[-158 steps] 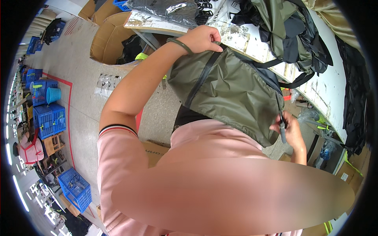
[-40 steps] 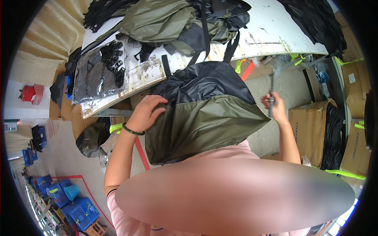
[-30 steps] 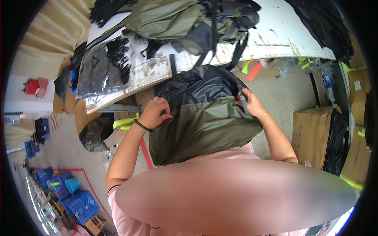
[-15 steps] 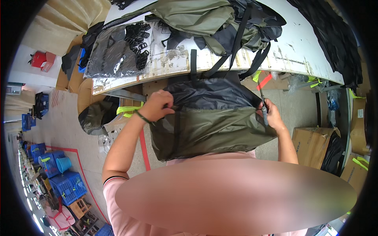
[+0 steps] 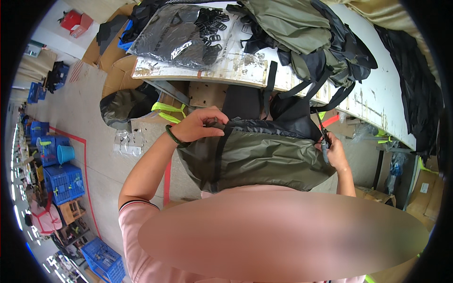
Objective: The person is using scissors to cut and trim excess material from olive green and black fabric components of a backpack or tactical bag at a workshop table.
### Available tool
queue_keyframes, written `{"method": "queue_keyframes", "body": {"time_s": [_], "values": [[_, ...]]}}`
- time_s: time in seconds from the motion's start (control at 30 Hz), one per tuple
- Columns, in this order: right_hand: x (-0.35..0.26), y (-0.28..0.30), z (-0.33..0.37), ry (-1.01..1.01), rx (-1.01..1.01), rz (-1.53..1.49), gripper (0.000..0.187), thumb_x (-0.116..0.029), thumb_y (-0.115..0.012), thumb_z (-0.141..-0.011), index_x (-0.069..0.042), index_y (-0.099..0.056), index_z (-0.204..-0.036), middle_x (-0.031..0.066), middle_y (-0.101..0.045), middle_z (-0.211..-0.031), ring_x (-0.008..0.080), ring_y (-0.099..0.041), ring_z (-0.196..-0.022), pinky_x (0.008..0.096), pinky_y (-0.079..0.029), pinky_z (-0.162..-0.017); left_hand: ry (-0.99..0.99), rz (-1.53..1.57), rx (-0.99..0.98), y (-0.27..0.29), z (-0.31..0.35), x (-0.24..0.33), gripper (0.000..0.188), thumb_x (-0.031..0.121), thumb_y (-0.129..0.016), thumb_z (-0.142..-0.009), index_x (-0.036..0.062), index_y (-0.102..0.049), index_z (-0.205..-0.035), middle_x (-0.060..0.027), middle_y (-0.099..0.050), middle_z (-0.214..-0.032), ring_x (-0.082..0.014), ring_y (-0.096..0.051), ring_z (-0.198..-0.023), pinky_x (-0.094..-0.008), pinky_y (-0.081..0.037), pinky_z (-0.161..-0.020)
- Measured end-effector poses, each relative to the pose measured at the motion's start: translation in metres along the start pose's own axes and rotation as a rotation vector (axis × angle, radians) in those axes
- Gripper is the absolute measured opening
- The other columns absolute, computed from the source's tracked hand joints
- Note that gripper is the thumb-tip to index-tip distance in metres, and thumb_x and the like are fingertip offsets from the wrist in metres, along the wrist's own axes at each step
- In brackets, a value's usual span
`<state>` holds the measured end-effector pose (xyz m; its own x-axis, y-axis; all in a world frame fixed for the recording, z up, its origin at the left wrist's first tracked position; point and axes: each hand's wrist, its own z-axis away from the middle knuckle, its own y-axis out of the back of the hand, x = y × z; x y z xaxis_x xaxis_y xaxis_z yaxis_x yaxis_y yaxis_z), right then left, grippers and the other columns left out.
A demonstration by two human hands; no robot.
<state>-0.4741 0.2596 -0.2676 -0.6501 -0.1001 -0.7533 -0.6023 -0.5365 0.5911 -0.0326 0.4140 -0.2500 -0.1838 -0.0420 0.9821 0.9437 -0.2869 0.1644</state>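
Note:
An olive-green fabric bag (image 5: 269, 158) with a black lining at its upper edge spans the space in front of my chest. At its upper left corner, my left hand (image 5: 200, 126) is closed, pinching the rim between thumb and fingers. My right hand (image 5: 338, 153) is closed round a pair of dark-handled scissors (image 5: 324, 144), blades pointing up and away, beside the bag's upper right corner. That hand also seems to grip the bag's edge there, though its fingertips are partly hidden. Black straps (image 5: 270, 87) run between the bag's far side and the table.
A worn white table (image 5: 387, 106) stands beyond the bag. It carries a clear plastic bag of black buckles (image 5: 172, 40) and an olive-and-black backpack (image 5: 302, 33). An open carton (image 5: 118, 78) and blue crates (image 5: 66, 181) are at left; black fabric (image 5: 420, 94) hangs at right.
The view has turned, so the table and its things sit farther right. The bag's black-lined opening shows narrower, its olive side folded up. Both hands keep their hold.

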Motion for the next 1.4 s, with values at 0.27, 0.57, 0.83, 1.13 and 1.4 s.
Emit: {"method": "queue_keyframes", "body": {"time_s": [0.27, 0.57, 0.83, 1.13, 1.4], "values": [[-0.124, -0.031, -0.017, 0.401, -0.055, 0.541, 0.055, -0.045, -0.081, -0.061, -0.003, -0.056, -0.086, 0.0157, -0.060, -0.073, 0.0349, -0.060, -0.072, 0.0411, -0.048, -0.065, 0.139, 0.408, 0.140, -0.013, -0.006, -0.012, 0.019, 0.004, -0.068, -0.082, 0.0033, -0.062, -0.100, 0.0033, -0.058, -0.093, -0.0026, -0.052, -0.086, -0.0193, -0.042, -0.075], [-0.163, -0.064, -0.045, 0.680, -0.200, 0.643, 0.061, -0.054, -0.077, -0.059, -0.001, -0.056, -0.080, 0.0152, -0.060, -0.075, 0.0350, -0.059, -0.075, 0.0419, -0.046, -0.069, 0.219, 0.519, 0.216, -0.019, -0.008, -0.007, 0.018, 0.006, -0.067, -0.082, 0.0023, -0.062, -0.099, 0.0030, -0.061, -0.088, -0.0035, -0.054, -0.083, -0.0193, -0.044, -0.074], [-0.174, -0.074, -0.047, 0.671, -0.227, 0.650, 0.059, -0.053, -0.077, -0.060, -0.002, -0.054, -0.079, 0.0139, -0.059, -0.072, 0.0346, -0.059, -0.072, 0.0418, -0.045, -0.068, 0.228, 0.528, 0.214, -0.020, -0.010, -0.004, 0.019, 0.006, -0.066, -0.082, -0.0003, -0.062, -0.099, 0.0005, -0.062, -0.088, -0.0049, -0.055, -0.081, -0.0203, -0.045, -0.074], [-0.166, -0.070, -0.045, 0.639, -0.235, 0.665, 0.049, -0.046, -0.077, -0.062, -0.005, -0.056, -0.076, 0.0138, -0.060, -0.067, 0.0338, -0.062, -0.067, 0.0421, -0.047, -0.060, 0.273, 0.489, 0.191, -0.021, -0.008, 0.000, 0.018, 0.007, -0.066, -0.082, 0.0001, -0.063, -0.099, 0.0001, -0.062, -0.087, -0.0046, -0.056, -0.080, -0.0200, -0.046, -0.073], [-0.130, -0.045, -0.029, 0.342, -0.163, 0.524, 0.046, -0.036, -0.082, -0.063, -0.004, -0.054, -0.079, 0.0162, -0.058, -0.067, 0.0371, -0.058, -0.065, 0.0414, -0.045, -0.058, 0.101, 0.264, 0.176, 0.009, -0.025, -0.003, 0.021, 0.013, -0.068, -0.083, 0.0003, -0.065, -0.099, -0.0015, -0.064, -0.092, -0.0080, -0.057, -0.087, -0.0238, -0.046, -0.081]]}}
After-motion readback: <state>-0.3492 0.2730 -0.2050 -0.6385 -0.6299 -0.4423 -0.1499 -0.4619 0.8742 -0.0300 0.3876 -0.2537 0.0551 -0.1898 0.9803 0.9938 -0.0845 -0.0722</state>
